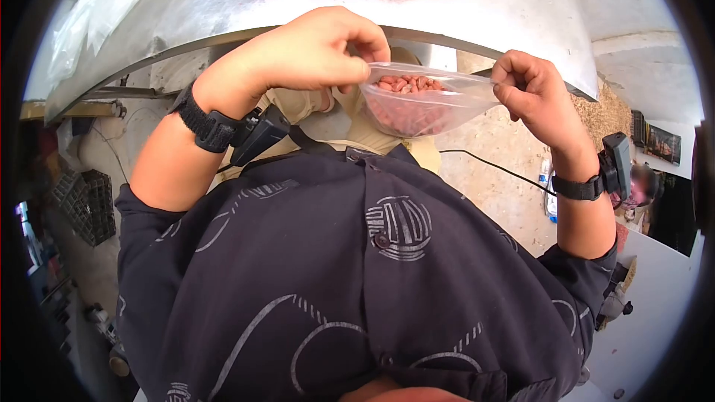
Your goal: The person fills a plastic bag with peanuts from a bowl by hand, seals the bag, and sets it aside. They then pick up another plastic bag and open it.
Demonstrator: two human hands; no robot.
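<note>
A clear plastic bag [410,115] of reddish nuts hangs between my two hands, just past the front edge of the metal table. My left hand [328,48] pinches the bag's left top corner between thumb and fingers. The right top corner is pinched by my right hand [530,93]. The bag's top edge is stretched between them, and the nuts [410,84] lie in its lower left part, some visible through the opening.
A shiny metal table [477,0] spans the top, with clear plastic [104,0] at its left. A dark crate [86,205] stands at the left. On the right are a bottle [544,179] on the floor, a person [642,182] and a pale surface [655,290].
</note>
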